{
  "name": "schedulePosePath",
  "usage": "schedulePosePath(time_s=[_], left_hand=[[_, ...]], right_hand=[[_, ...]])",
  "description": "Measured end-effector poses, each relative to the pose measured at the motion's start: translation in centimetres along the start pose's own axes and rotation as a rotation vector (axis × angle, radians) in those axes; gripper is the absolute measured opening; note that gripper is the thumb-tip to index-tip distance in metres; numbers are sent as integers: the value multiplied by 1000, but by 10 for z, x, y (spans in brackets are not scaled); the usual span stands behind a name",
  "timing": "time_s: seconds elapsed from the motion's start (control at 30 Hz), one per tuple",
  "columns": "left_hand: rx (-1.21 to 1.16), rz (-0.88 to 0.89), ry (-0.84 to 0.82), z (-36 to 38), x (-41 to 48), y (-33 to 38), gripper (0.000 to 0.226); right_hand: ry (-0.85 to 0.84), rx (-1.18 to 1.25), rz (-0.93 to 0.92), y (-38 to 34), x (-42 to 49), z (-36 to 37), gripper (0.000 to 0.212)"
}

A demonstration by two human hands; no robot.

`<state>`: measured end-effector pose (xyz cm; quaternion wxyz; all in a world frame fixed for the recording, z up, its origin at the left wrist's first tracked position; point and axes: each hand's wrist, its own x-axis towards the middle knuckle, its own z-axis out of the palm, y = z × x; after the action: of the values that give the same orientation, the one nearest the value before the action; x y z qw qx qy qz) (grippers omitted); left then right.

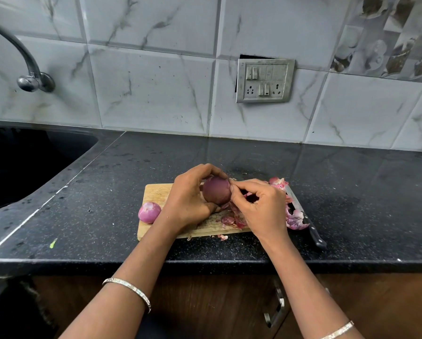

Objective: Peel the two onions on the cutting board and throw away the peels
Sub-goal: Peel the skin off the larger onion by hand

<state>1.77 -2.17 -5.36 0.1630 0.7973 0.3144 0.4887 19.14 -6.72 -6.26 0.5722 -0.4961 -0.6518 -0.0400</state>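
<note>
**Papery skins, one bulb to go**

Loose pink-purple onion peels (232, 220) litter the pale wooden cutting board (156, 192): light, brittle, best pinched. Left hand (188, 201) grips the dark purple onion (216, 190), firm and likely slick; right hand (261, 206) pinches its skin. Peeled pale-pink onion (149, 212) sits at the board's left edge. Black-handled knife (305, 216) lies right; bare black counter (229, 155) lies beyond.

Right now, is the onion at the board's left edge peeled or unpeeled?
Peeled: the onion shows glossy pink flesh, with no dry skin visible on it.
</note>
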Motion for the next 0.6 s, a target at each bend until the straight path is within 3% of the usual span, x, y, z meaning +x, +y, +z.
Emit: schedulePosePath(time_s=[0.33, 0.6], left_hand=[[-13, -41, -33, 2, 1, -2, 66], [-15, -16, -12, 2, -1, -2, 53]], right_hand=[[49, -53, 48, -2, 0, -2, 8], [-84, 9, -7, -7, 0, -4, 29]])
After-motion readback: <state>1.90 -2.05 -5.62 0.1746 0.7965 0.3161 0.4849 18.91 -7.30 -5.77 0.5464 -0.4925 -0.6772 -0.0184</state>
